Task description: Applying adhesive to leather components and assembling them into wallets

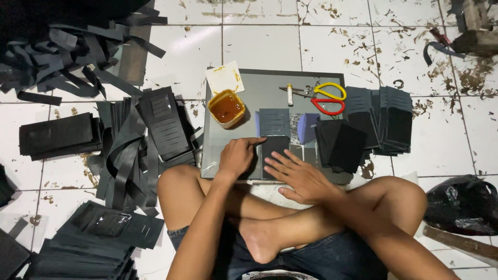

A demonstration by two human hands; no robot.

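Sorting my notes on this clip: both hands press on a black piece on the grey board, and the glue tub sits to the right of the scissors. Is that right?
One slip: the glue tub sits left of the scissors, as the head view shows. Both the left hand and right hand do press the black piece on the grey board.

Harsh overhead light whitens the tiles toward 12 o'clock, corners at 7 and 11 o'clock fall dark, focus stays sharp.

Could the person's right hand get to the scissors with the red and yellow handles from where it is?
Probably yes: the right hand rests on the grey board, and the scissors lie uncovered further up the same board, nothing between them.
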